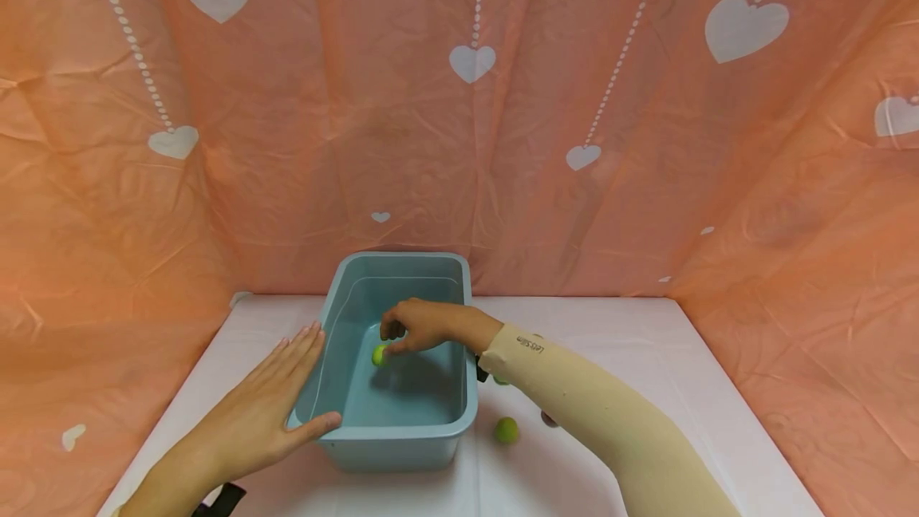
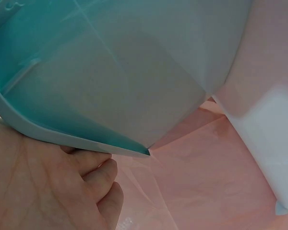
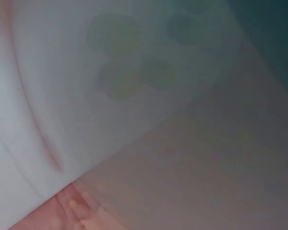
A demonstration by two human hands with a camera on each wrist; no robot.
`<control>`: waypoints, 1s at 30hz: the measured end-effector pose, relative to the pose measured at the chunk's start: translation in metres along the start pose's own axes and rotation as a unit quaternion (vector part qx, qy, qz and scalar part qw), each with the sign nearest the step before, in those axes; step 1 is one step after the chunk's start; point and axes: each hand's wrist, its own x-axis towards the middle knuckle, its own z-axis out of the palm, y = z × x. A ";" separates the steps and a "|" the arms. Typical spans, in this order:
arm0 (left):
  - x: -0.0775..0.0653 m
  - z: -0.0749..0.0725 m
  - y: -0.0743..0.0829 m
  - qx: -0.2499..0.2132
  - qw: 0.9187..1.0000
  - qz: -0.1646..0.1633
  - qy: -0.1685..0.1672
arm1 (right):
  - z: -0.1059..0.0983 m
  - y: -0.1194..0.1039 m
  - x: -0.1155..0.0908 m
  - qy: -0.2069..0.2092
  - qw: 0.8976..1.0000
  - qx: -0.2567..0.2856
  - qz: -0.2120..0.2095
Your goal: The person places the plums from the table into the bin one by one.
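A blue-grey plastic tub (image 1: 395,431) stands on the white table. My left hand (image 1: 269,409) lies along its left rim with fingers straight, the thumb at the near left corner. In the left wrist view, the left palm (image 2: 43,177) is beside the tub's rim (image 2: 77,141). My right hand (image 1: 424,324) reaches over the right rim into the tub, fingers loosely bent downward. By its thumb tip is a small round green lime (image 1: 378,355), low in the tub; whether they touch I cannot tell. The right wrist view is blurred and does not show the hand.
Right of the tub, another lime (image 1: 506,430) lies on the table (image 1: 646,357). A dark round thing (image 1: 549,420) and a green one (image 1: 500,380) are partly covered by the right forearm. Faint green round shapes (image 3: 117,79) appear in the right wrist view. Orange heart-patterned cloth (image 1: 402,134) hangs behind.
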 end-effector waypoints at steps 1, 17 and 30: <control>0.000 0.000 0.000 0.000 1.000 0.000 0.000 | 0.000 0.000 0.000 0.001 1.000 0.000 -0.002; 0.001 -0.001 0.001 -0.006 1.000 -0.012 -0.012 | -0.019 0.003 -0.025 0.052 0.998 0.043 -0.010; 0.002 -0.001 0.003 -0.011 0.999 -0.021 -0.025 | -0.042 0.013 -0.065 0.118 0.990 0.073 -0.018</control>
